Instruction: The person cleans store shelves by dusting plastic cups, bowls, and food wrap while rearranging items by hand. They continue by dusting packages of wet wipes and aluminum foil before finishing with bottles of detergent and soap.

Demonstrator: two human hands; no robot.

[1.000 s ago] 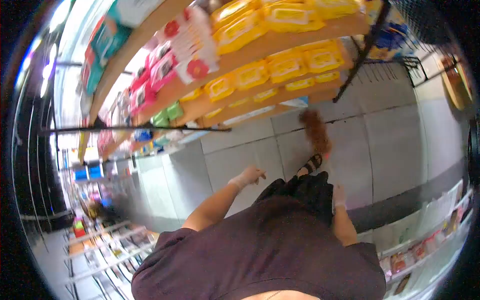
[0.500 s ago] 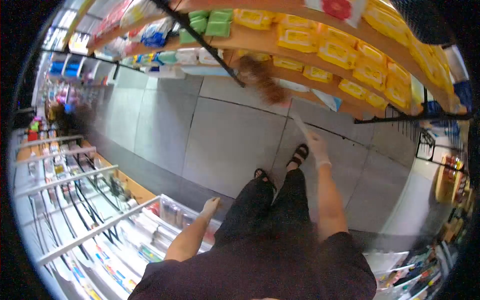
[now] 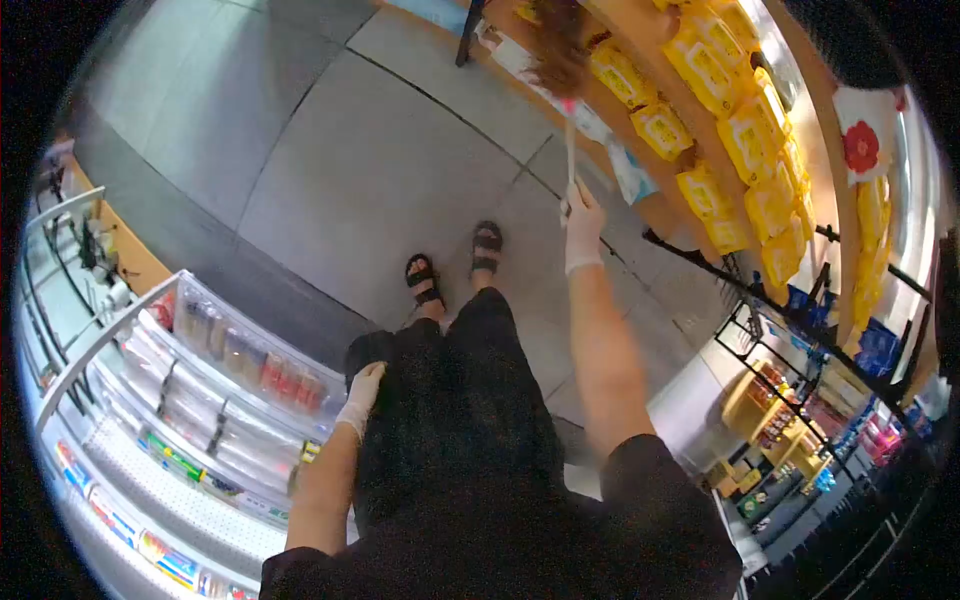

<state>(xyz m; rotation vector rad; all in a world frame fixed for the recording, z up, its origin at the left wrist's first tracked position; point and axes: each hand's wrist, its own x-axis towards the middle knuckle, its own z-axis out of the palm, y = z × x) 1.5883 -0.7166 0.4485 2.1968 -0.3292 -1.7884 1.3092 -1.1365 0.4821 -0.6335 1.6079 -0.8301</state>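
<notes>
Glossy clear packets (image 3: 195,405) line the curved white rack at left. Here's the left hand (image 3: 362,398), thinly gloved, by the soft black trousers (image 3: 455,400); its grip I can't tell. Now the shaggy brown duster (image 3: 557,50), up against the wooden shelf's packs, its slim pale handle grasped by the gloved right hand (image 3: 582,222). Rightward, plump, shiny yellow packs (image 3: 757,140)!
</notes>
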